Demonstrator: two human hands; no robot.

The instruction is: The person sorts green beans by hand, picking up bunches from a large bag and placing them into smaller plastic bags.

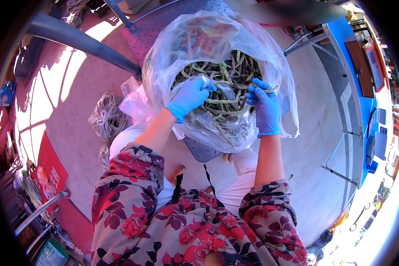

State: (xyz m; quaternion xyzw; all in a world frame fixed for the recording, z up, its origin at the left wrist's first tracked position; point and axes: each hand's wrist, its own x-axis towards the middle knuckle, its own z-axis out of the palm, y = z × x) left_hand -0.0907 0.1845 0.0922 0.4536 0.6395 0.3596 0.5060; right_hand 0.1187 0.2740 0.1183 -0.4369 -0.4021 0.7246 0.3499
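A large clear plastic bag [199, 36] stands open before me, filled with long bean pods [242, 66], green to purplish brown. My left hand [191, 98], in a blue glove, is over the left part of the opening, its fingers closed on crumpled clear plastic. One pale green pod lies just beyond those fingertips; whether they touch it is unclear. At the right side of the opening, my gloved right hand [266, 108] pinches a slender bean pod [271, 89] between thumb and fingers. More plastic film covers some pods between the hands.
Beneath the bag is a dark studded metal platform [202, 151], with a thick metal post [86, 43] rising at left. A tied plastic bag of pods [108, 116] rests on the floor beside pinkish plastic bags [138, 103]. A blue-topped table [349, 50] stands right; a red sign [51, 173] left.
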